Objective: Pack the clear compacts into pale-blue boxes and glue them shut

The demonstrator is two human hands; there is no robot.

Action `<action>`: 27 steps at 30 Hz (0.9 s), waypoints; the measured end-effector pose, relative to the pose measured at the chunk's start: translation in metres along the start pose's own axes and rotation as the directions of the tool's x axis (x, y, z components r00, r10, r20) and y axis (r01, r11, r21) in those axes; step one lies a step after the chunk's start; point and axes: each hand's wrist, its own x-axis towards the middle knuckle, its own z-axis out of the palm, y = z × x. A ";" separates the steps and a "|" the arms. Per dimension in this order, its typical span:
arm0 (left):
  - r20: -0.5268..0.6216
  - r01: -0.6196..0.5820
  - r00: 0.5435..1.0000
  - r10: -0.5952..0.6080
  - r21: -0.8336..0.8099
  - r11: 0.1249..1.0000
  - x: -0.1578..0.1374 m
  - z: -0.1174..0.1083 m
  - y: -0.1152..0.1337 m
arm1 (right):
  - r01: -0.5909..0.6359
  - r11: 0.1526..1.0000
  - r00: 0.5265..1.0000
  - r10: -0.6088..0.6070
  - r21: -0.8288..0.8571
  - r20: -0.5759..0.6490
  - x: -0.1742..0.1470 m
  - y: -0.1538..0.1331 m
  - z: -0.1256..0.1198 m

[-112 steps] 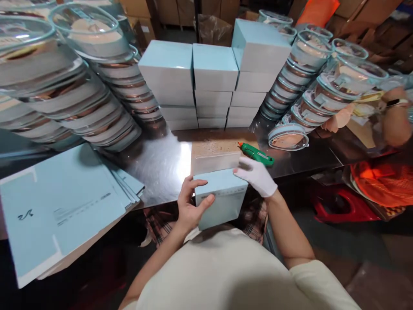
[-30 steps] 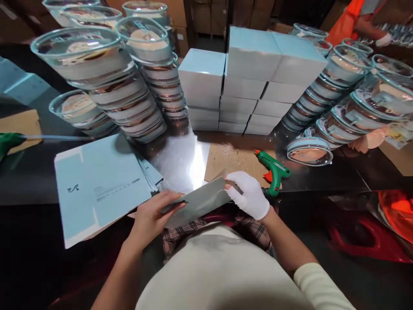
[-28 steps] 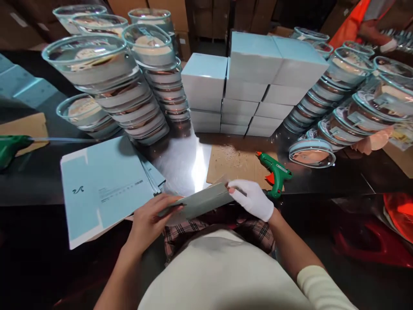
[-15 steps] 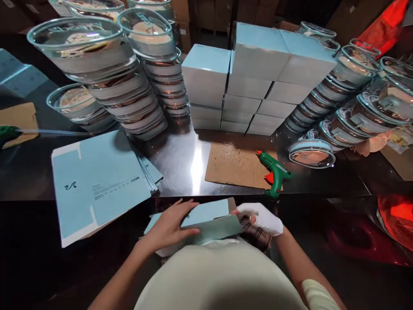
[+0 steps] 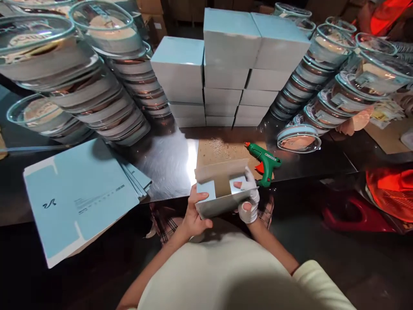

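A light blue cardboard box [image 5: 222,206] is held up between both hands, close to my body at the table's front edge. Its long flaps stand apart, and a brown gap shows between two pale blue end flaps. My left hand [image 5: 196,213] grips the left end, fingers over the top and thumb at the near side. On the right end, my right hand [image 5: 250,198], in a white glove with bare fingertips, clasps the box with a finger on the end flap. A green hot glue gun [image 5: 265,162] lies just beyond on a cardboard sheet [image 5: 209,150].
Flat light blue box blanks [image 5: 87,198] are piled at the left. Made-up boxes [image 5: 226,77] stand stacked at the back. Tall stacks of clear round containers rise at left [image 5: 106,99] and right [image 5: 322,82]. A red basket [image 5: 390,198] is at lower right.
The box has come up from my lap to the table edge and turned so its flapped side faces up. Both hands now hold its ends. The view has shifted right.
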 end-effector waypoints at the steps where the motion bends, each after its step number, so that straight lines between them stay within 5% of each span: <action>1: -0.052 -0.001 0.999 0.000 -0.013 1.000 -0.001 0.003 -0.001 | -0.023 1.000 0.999 0.024 0.021 -0.041 0.000 -0.006 -0.001; 5: -0.071 0.026 0.997 -0.027 -0.012 1.000 0.001 0.011 0.003 | -0.100 0.976 0.955 0.149 0.194 -0.257 -0.001 -0.027 0.004; 8: 0.084 -0.028 0.996 0.022 0.066 0.997 0.008 0.003 0.010 | -0.082 0.953 0.944 0.168 0.291 -0.283 0.003 -0.031 -0.005; 10: 0.160 -0.038 0.987 0.012 0.165 0.986 0.014 -0.009 0.014 | -0.133 0.974 0.939 0.183 0.184 -0.291 0.012 -0.028 -0.027; 12: 0.135 -0.003 0.990 -0.030 0.236 0.972 0.021 -0.021 0.016 | -0.275 0.954 0.905 0.215 -0.120 -0.366 0.028 -0.024 -0.058; 15: 0.046 0.056 0.996 -0.070 0.261 0.964 0.028 -0.030 0.014 | -0.555 0.600 0.831 0.380 -0.576 -0.406 0.061 -0.014 -0.101; 17: 0.041 0.068 0.996 -0.082 0.258 0.964 0.030 -0.029 0.012 | -0.586 0.427 0.775 0.544 -0.689 -0.321 0.081 -0.006 -0.118; 19: 0.045 0.071 0.995 -0.085 0.253 0.965 0.030 -0.027 0.009 | -0.637 0.489 0.726 0.641 -0.596 -0.249 0.094 0.003 -0.128; 22: 0.015 0.105 0.994 -0.112 0.228 0.968 0.026 -0.024 0.003 | -0.718 0.659 0.696 0.676 -0.225 -0.241 0.096 0.011 -0.135; 27: -0.064 0.285 0.958 -0.279 0.145 0.948 0.025 -0.015 -0.003 | -0.611 0.791 0.742 0.583 0.023 -0.332 0.074 -0.005 -0.128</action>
